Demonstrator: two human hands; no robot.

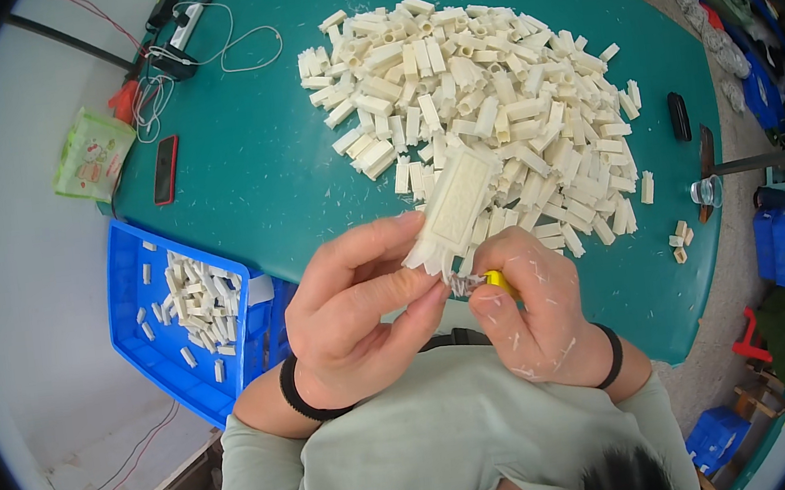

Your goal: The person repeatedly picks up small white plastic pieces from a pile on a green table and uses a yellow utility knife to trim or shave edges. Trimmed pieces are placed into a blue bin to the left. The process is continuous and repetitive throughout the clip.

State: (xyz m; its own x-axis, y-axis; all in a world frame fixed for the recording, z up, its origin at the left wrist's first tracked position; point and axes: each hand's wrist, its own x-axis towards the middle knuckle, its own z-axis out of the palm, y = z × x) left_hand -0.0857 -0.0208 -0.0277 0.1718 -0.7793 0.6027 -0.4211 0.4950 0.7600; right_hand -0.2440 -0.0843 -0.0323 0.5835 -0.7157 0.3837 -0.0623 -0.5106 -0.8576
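My left hand (361, 311) is closed around the lower end of a cream-coloured rectangular block (455, 201) with a raised pattern on its face and a jagged, flared end. The block is tilted, its top leaning away and to the right over the pile. My right hand (538, 311) grips a yellow-handled tool (501, 283), mostly hidden by the fingers. Its shiny, blurred tip meets the block's jagged lower end; I cannot make out whether it is a knife blade. White shavings cling to my right thumb and the back of that hand.
A big pile of similar cream blocks (491, 89) covers the middle of the green table (238, 166). A blue crate (169, 367) at left holds smaller pieces. A phone (166, 169), power strip (187, 26), dark case (679, 116) and clear cup (707, 192) lie around it.
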